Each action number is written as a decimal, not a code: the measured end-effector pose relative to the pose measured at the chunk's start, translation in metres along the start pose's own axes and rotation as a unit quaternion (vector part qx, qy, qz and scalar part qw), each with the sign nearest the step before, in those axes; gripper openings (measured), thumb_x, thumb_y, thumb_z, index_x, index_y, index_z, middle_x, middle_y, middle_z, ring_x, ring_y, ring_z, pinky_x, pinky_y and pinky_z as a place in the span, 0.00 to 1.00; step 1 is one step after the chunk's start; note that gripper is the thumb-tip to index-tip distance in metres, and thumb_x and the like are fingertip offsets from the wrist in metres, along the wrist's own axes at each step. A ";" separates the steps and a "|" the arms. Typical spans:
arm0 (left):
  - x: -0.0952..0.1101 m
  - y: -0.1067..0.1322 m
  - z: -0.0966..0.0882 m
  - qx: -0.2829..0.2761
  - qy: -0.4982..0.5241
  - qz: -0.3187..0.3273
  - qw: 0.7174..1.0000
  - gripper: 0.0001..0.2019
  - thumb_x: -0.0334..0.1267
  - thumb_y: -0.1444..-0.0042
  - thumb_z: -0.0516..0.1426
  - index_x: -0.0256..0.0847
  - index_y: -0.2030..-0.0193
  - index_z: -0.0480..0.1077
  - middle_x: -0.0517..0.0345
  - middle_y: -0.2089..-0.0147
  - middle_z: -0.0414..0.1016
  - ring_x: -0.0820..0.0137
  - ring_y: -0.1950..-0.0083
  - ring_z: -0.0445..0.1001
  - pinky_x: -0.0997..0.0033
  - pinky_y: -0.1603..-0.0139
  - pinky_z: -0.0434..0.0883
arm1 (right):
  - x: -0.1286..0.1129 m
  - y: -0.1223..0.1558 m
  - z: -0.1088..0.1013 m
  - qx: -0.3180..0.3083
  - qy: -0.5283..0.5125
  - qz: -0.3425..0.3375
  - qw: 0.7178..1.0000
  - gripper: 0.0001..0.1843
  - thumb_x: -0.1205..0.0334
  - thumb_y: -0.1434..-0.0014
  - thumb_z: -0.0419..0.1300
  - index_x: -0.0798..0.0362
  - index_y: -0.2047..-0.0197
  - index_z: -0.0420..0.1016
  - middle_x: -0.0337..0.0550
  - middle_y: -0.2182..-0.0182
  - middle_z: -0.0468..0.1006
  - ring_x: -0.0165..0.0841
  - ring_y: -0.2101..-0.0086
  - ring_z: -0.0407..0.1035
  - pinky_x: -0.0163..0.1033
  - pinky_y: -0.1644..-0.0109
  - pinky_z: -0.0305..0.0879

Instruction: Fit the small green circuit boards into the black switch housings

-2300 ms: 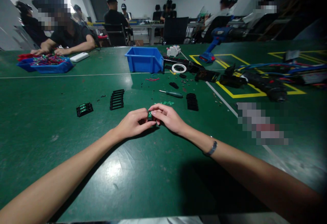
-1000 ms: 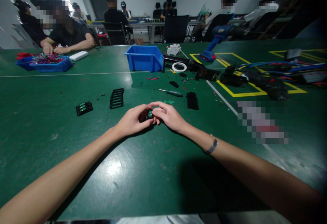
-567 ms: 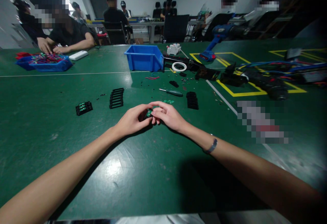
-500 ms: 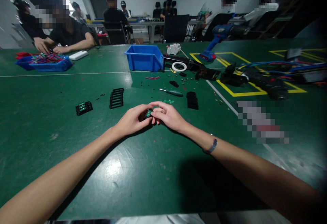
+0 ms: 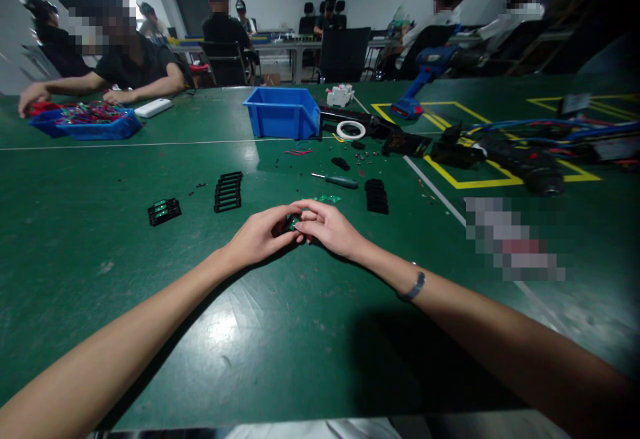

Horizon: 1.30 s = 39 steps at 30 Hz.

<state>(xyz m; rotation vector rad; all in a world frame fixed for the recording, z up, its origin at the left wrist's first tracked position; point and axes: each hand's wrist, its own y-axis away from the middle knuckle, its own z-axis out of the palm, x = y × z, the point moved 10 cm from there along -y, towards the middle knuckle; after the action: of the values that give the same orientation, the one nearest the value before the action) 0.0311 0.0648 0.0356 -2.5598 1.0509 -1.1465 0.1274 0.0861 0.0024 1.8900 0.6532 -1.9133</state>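
At the upper left of the frame, a co-worker's hand (image 5: pixel 31 99) stretched out near two blue bins (image 5: pixel 107 132), the nearer one heaped with coloured wires (image 5: pixel 83 115). Below, left of centre, lay a black cluster (image 5: pixel 164 212) with green tops, then a black slatted rack (image 5: pixel 229 192). Mid-frame, the left hand (image 5: pixel 263 231) curled round a small green-and-black piece (image 5: pixel 293 224), gripping it between thumb and fingers; the right hand (image 5: pixel 331 229) pinched its right side, though overlapping fingers hid how firmly. Just beyond lay loose green pieces (image 5: pixel 329 199), a screwdriver (image 5: pixel 340 182) and, right of centre, a black stack (image 5: pixel 376 197).

A slip seemed the likeliest trouble: uneven thumb pressure on so small a piece could have skewed it or sent it skittering among the loose green pieces.

Compared with half a second earlier, less of its green face showed, both hands had scarcely shifted, and the co-worker's hand had swung leftward, away from the coloured wires.
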 end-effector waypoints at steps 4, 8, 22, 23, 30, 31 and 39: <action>0.001 0.000 0.000 0.001 -0.008 0.006 1.000 0.20 0.44 0.35 0.60 0.39 0.39 0.69 0.60 0.65 0.72 0.73 0.69 0.66 0.73 0.66 0.63 | 0.001 0.000 0.001 -0.001 -0.003 0.001 1.000 0.22 0.66 0.41 0.60 0.57 0.43 0.67 0.39 0.68 0.78 0.29 0.71 0.73 0.34 0.69 0.66; 0.001 0.000 0.000 0.002 -0.015 0.009 1.000 0.19 0.43 0.35 0.60 0.39 0.40 0.70 0.60 0.65 0.72 0.73 0.68 0.66 0.74 0.66 0.64 | 0.003 -0.001 0.000 0.004 -0.007 0.007 1.000 0.25 0.66 0.41 0.61 0.57 0.41 0.66 0.40 0.68 0.78 0.30 0.71 0.73 0.36 0.67 0.68; 0.001 0.001 0.000 0.005 -0.029 0.021 0.999 0.18 0.43 0.34 0.59 0.38 0.41 0.69 0.57 0.62 0.75 0.72 0.67 0.69 0.73 0.65 0.66 | -0.002 0.000 0.002 -0.005 -0.007 -0.001 1.000 0.26 0.68 0.42 0.60 0.55 0.40 0.65 0.41 0.63 0.79 0.29 0.71 0.73 0.36 0.65 0.69; 0.001 0.001 0.000 0.005 -0.030 0.020 0.999 0.18 0.43 0.34 0.59 0.38 0.41 0.69 0.57 0.62 0.75 0.72 0.67 0.69 0.73 0.65 0.66 | -0.002 0.000 0.002 -0.005 -0.007 -0.001 1.000 0.26 0.68 0.42 0.60 0.55 0.40 0.65 0.41 0.63 0.79 0.28 0.71 0.73 0.36 0.65 0.69; 0.000 0.001 0.002 0.000 -0.016 0.015 1.000 0.18 0.43 0.34 0.59 0.38 0.41 0.69 0.59 0.63 0.73 0.73 0.67 0.67 0.73 0.65 0.64 | -0.001 -0.001 0.003 -0.006 -0.018 -0.007 1.000 0.25 0.68 0.42 0.59 0.54 0.41 0.65 0.39 0.65 0.78 0.28 0.71 0.72 0.36 0.65 0.69; 0.000 0.001 0.003 -0.002 -0.012 0.013 1.000 0.18 0.43 0.34 0.59 0.38 0.41 0.69 0.59 0.64 0.72 0.73 0.68 0.67 0.73 0.66 0.64 | 0.000 -0.001 0.003 -0.005 -0.018 -0.009 1.000 0.25 0.68 0.42 0.59 0.54 0.41 0.66 0.39 0.65 0.77 0.28 0.71 0.72 0.36 0.65 0.69; -0.001 0.001 0.003 -0.007 -0.005 0.004 1.000 0.18 0.43 0.34 0.59 0.39 0.40 0.68 0.60 0.65 0.71 0.73 0.68 0.66 0.73 0.66 0.63 | 0.000 -0.002 0.003 -0.002 -0.001 -0.008 1.000 0.23 0.68 0.42 0.59 0.54 0.43 0.66 0.38 0.67 0.76 0.28 0.71 0.71 0.36 0.66 0.68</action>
<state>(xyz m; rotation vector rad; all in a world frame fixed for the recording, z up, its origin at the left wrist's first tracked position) 0.0323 0.0646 0.0326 -2.5665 1.0709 -1.1280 0.1241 0.0858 0.0030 1.8854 0.6722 -1.9230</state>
